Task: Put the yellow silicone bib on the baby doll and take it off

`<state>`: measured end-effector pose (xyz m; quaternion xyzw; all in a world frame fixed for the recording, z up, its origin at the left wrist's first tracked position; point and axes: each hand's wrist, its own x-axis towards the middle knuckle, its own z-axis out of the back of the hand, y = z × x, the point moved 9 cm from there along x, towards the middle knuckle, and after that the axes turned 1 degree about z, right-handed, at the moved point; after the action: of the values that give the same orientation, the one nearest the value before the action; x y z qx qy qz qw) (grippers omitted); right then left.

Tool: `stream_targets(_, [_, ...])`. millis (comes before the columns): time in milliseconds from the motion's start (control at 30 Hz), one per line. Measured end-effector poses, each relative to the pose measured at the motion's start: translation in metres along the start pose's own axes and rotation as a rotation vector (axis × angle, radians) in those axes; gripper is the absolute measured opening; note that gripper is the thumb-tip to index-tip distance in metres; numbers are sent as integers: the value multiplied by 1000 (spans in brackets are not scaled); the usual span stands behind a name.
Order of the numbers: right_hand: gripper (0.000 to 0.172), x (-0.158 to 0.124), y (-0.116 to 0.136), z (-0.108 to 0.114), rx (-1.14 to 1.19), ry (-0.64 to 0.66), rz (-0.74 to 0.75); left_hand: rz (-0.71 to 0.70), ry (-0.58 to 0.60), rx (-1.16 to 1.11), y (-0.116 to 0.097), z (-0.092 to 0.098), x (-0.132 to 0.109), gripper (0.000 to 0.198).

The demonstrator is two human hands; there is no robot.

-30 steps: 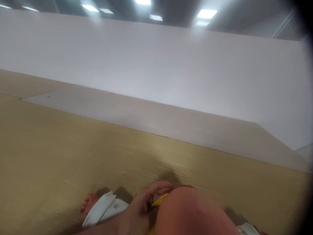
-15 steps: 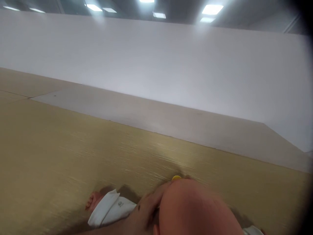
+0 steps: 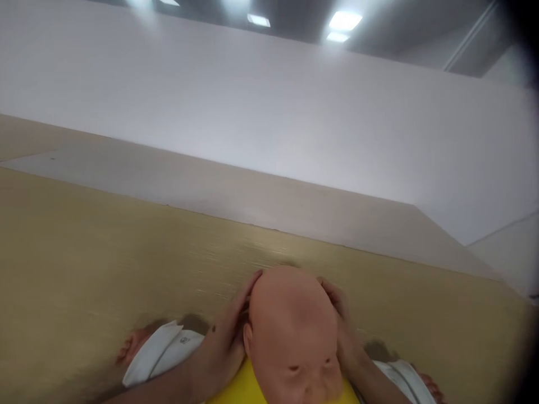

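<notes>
A baby doll [image 3: 295, 314] with a bare, smooth head fills the lower middle of the head view. Around one side of its head my left hand [image 3: 223, 342] is cupped, thumb and fingers pressed to it near the ear. On the opposite side my right hand [image 3: 343, 320] holds the head the same way, partly hidden behind it. Below the head shows a yellow piece [image 3: 236, 387], perhaps clothing. White cuffed sleeves [image 3: 164, 353] stick out to both sides, each with a small doll hand [image 3: 429, 384] at its end.
The doll is over a tan, wood-like surface [image 3: 105, 252]. Behind it runs a pale grey strip [image 3: 210, 185], then a plain white wall [image 3: 252, 101]. Ceiling lights [image 3: 345, 21] shine at the top.
The doll's head has turned and moved left and lower in tilt, so its front and the yellow piece now show. My right hand has come into sight. The view has shifted right.
</notes>
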<state>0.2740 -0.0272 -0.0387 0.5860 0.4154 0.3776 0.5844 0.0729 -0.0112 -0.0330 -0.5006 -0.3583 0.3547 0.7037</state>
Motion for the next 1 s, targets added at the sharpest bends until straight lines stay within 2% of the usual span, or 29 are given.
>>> stream_targets(133, [28, 1, 8, 7, -132, 52, 45, 46, 78, 40, 8, -3, 10, 56])
stream_targets(267, [34, 5, 4, 10, -229, 42, 41, 41, 120, 132, 14, -3, 21, 59])
stream_targets(533, [32, 22, -7, 3, -282, 173, 4, 17, 69, 229, 9, 1, 40, 57])
stream_targets(800, [31, 26, -25, 9, -377, 166, 20, 29, 56, 266, 20, 3, 39, 61])
stream_targets(1000, [32, 27, -19, 9, -485, 116, 83, 60, 34, 287, 23, 7, 40, 60])
